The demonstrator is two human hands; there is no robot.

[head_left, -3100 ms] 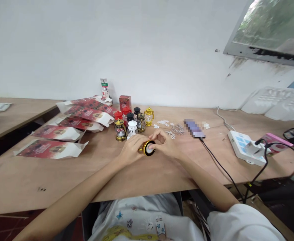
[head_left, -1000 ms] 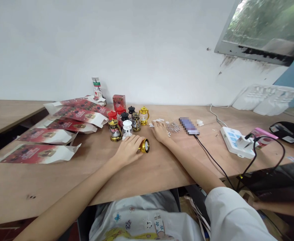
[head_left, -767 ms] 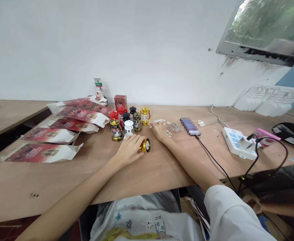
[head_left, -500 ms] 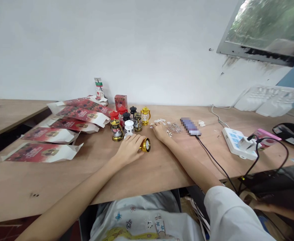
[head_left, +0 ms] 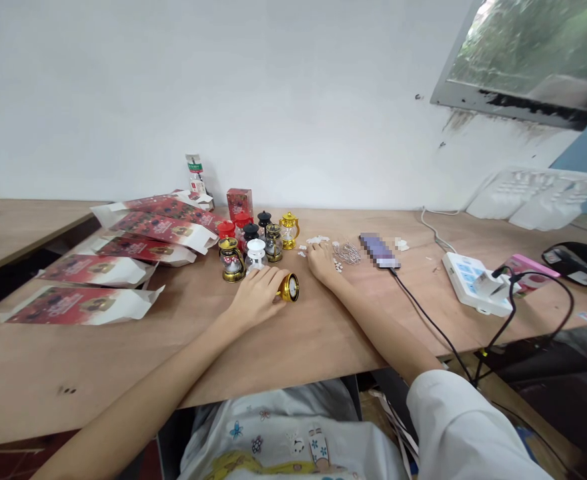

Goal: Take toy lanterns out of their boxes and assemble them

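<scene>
My left hand [head_left: 257, 295] is closed around a small gold toy lantern [head_left: 290, 287] lying on its side, its round base turned to the right. Most of the lantern's body is hidden under my fingers. My right hand [head_left: 319, 262] rests on the table, fingers stretched forward beside small white pieces [head_left: 318, 239]; no held thing shows in it. Just right of it lies a bundle of thin silver wire loops [head_left: 347, 253]. Small lanterns stand upright beyond my left hand: a white one [head_left: 256, 253], a bronze one [head_left: 231, 261], a gold one [head_left: 289, 231], and several in red and black.
Flattened red printed boxes [head_left: 86, 305] spread over the left side, and one upright red box [head_left: 239, 203] stands by the wall. A phone [head_left: 379, 251] on a cable lies to the right. Farther right are a white power strip [head_left: 477, 283] and a pink box [head_left: 531, 272].
Both hands keep nearly the same place, and the lantern stays in my left hand. The view has shifted slightly. Another person's arm at the lower right is gone from sight.
</scene>
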